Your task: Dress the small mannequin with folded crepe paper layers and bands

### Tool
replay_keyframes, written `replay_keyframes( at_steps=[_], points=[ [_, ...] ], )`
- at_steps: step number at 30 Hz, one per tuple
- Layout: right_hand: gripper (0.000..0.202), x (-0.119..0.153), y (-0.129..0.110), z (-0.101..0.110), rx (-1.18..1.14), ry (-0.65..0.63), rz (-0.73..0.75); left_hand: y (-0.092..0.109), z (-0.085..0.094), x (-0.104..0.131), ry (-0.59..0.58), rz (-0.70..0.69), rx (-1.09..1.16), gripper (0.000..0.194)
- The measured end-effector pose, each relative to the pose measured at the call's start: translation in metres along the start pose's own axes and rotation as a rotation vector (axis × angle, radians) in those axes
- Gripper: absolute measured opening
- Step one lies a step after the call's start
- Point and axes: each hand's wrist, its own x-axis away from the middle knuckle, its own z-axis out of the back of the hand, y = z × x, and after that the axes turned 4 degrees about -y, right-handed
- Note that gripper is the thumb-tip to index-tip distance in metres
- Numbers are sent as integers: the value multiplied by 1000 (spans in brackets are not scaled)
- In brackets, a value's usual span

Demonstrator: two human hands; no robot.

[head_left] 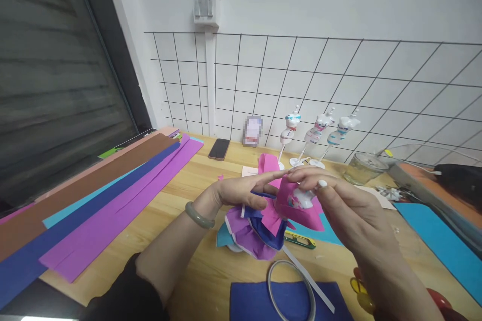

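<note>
A small white mannequin (303, 197) lies tilted between my hands, its neck end toward the right. It wears a layered paper dress: a pink wrap (301, 216) around the chest, a pink bow-like piece (271, 218) at the waist, and a ruffled skirt (254, 241) in purple, dark blue and teal. My left hand (243, 191), a bangle on its wrist, is closed around the waist, thumb in front and fingers behind. My right hand (348, 205) grips the upper end, fingers over the pink wrap and thumb by the neck. Part of the mannequin is hidden by paper and fingers.
Long paper strips (124, 195) cover the left side. Three mannequins on stands (288, 133) are at the back, near a phone (219, 149) and a glass jar (365, 168). A yellow-green cutter (300, 239), a silver tape roll (269, 288) and dark blue paper (248, 303) lie in front.
</note>
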Motion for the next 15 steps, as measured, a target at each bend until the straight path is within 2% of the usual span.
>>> replay_keyframes(
  at_steps=[4,7,10,13,15],
  points=[
    [23,1,2,1,20,-41,78,-2,1,0,52,-54,-140,98],
    [21,0,2,0,41,-6,124,-2,6,4,86,-106,-65,95],
    [18,-1,1,-2,60,79,140,2,12,8,252,-176,-3,87],
    [14,-1,2,-4,101,178,81,9,15,10,453,-240,-45,72],
    [13,-1,3,-6,118,236,14,14,13,10,495,-259,-116,65]
  ],
)
